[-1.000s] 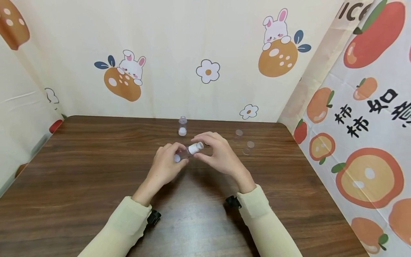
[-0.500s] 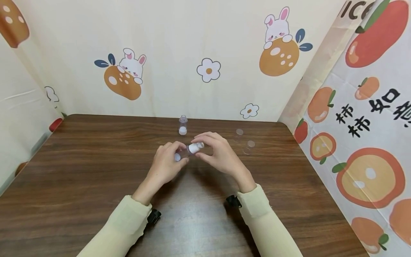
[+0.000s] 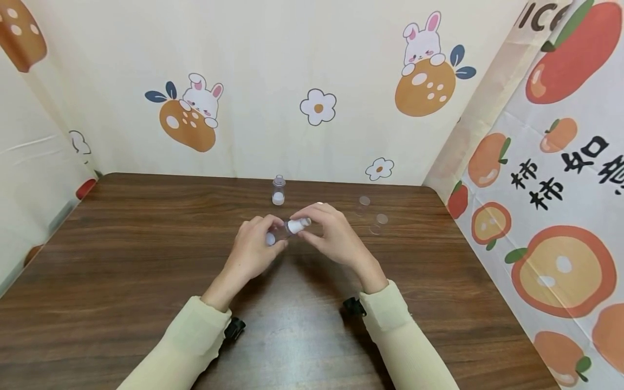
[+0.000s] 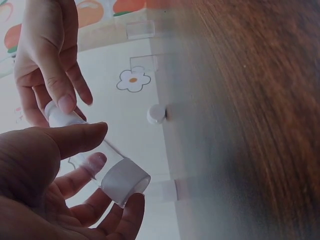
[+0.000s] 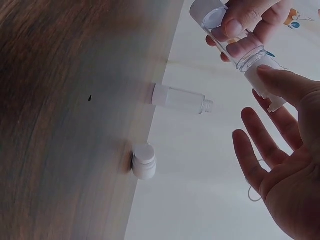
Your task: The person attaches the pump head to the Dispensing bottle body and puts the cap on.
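My left hand (image 3: 253,244) grips a small clear pump bottle (image 5: 227,42) with a white base, tilted above the table. A white pump head (image 5: 262,80) sits on the bottle's neck, its nozzle toward the right. My right hand (image 3: 336,233) holds this pump head between thumb and fingers; the other fingers spread apart in the right wrist view. Beyond the hands stands a second clear bottle (image 3: 278,190) with a white base and a bare threaded neck (image 5: 208,106). A separate white pump head (image 5: 144,161) rests on the table, mostly hidden behind the right hand in the head view.
Two clear caps stand to the right of the hands, a farther cap (image 3: 364,201) and a nearer cap (image 3: 381,219). The brown wooden table (image 3: 146,281) ends at a printed curtain (image 3: 263,108) behind, with another printed cloth (image 3: 546,216) on the right.
The right fingers shift slightly around the pump head, and the nozzle has turned a little. Both hands and the bottle otherwise stay in place.
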Demonstrator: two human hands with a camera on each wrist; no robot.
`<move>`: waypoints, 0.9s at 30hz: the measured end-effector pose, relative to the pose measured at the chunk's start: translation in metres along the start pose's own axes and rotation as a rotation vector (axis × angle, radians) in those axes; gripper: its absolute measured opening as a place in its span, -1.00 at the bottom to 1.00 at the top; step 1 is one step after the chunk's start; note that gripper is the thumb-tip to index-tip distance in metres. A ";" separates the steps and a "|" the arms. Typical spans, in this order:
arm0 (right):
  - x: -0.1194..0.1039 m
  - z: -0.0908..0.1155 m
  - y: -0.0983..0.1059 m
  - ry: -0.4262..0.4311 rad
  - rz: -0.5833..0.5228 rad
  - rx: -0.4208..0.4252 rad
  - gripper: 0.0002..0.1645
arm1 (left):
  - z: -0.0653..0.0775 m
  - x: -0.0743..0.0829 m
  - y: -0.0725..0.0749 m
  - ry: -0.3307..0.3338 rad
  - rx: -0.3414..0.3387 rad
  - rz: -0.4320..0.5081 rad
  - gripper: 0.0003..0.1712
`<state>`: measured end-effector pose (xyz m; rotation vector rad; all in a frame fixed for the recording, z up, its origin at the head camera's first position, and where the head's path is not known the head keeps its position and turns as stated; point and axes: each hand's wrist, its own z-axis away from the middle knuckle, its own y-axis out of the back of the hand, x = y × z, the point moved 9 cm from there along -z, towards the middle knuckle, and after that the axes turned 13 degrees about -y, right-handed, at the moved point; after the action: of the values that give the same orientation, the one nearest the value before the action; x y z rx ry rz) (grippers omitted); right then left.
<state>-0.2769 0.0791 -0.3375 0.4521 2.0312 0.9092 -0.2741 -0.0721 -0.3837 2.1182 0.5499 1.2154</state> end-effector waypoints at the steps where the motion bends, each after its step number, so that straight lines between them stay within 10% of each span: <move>1: 0.000 0.000 0.000 -0.002 0.001 0.001 -0.64 | 0.000 0.000 0.000 0.001 -0.001 0.001 -0.60; 27: 0.011 -0.002 -0.004 -0.166 -0.039 0.044 -0.77 | 0.000 0.002 0.000 -0.008 0.002 -0.003 -0.61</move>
<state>-0.2852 0.0817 -0.3458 0.4938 1.9051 0.7781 -0.2729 -0.0708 -0.3825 2.1220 0.5508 1.2044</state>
